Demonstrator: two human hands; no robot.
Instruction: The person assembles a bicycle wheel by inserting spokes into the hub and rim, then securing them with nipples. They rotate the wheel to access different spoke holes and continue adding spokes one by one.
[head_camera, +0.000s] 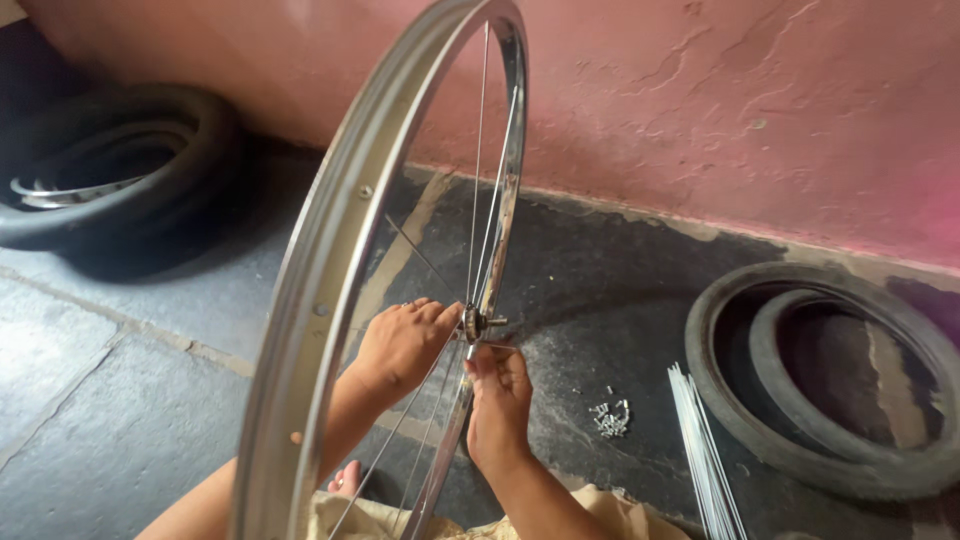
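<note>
A shiny metal bicycle rim (330, 230) stands upright in front of me, with a few thin spokes (478, 170) running to a small hub (482, 322) at its centre. My left hand (400, 345) reaches through the rim and grips the hub from the left side. My right hand (497, 392) is just below the hub, its fingertips pinched on the end of a spoke at the hub flange. The rim hides part of my left forearm.
A small pile of metal spoke nipples (610, 418) lies on the dark floor right of my hands. A bundle of loose spokes (703, 450) lies beside a black tyre (830, 375). Another tyre with a rim (110, 170) sits at far left. A pink wall (700, 100) stands behind.
</note>
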